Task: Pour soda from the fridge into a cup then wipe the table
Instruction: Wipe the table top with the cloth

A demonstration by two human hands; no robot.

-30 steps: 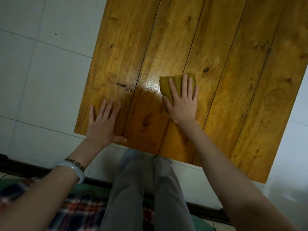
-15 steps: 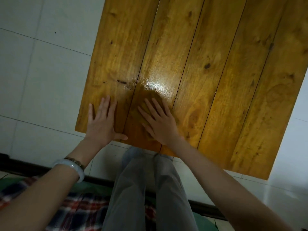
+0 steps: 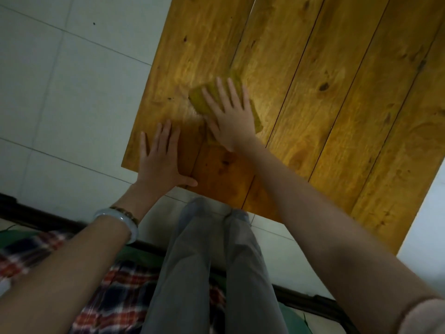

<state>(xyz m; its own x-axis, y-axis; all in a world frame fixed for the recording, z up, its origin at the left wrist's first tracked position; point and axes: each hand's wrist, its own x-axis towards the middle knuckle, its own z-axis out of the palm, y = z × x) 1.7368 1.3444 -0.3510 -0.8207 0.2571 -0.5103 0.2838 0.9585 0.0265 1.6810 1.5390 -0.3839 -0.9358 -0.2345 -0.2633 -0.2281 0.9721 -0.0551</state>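
A: What is seen on the tabletop [image 3: 337, 116]?

B: A wooden surface of long planks is shown from above; a folded yellow-green cloth [image 3: 204, 98] is pressed flat against it by the right hand [image 3: 231, 119]; the fingers are spread wide and laid flat, not curled around the cloth; part of the cloth is covered by the palm, and its edges are left showing on either side of the hand.

A: And the other of the two hands?

B: The left hand [image 3: 160, 162] is laid flat on the tabletop at its near corner, just beside the cloth and nearer to the person; its fingers are likewise spread, and nothing is held in it; the thumb is stretched along the near edge; a pale bangle [image 3: 118, 224] is worn on that wrist.

A: Is any wetness visible by the cloth?

B: A faint sheen is noticed on the wood right beside the cloth, toward the left hand; more cannot be told, since the frame is blurred there.

A: What lies off the tabletop?

B: Pale floor tiles [image 3: 60, 92] are seen beyond its left edge; grey trousers [image 3: 216, 273] are seen below its near edge.
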